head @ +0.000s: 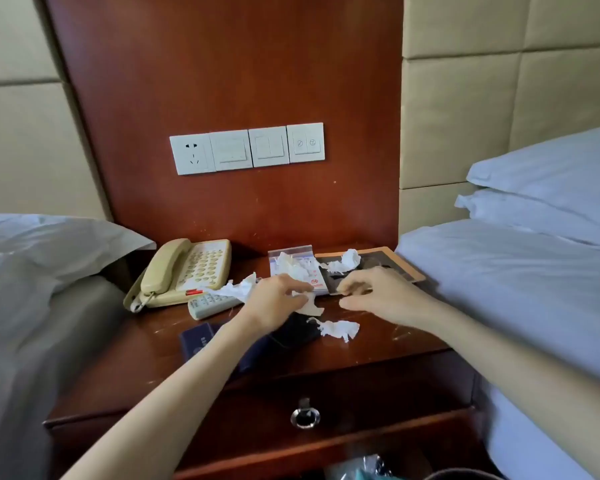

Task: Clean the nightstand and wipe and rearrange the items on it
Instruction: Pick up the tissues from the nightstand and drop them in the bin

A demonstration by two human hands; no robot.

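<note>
Mid bench (pixel 136 368), left hand (pixel 278 301) pinches a tissue (pixel 310 306), likely soft, light, tearable: gather its bulk. Right hand (pixel 371 292) fingers curled, grip unclear.

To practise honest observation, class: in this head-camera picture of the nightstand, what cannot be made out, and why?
Dark blue item, head view: mostly covered by the left forearm; kind unclear.
Card print, head view: too small, blurred.
Right hand, head view: whether it pinches anything is hidden by its own fingers.
Plastic item, head view: cut off by the bottom edge.
</note>
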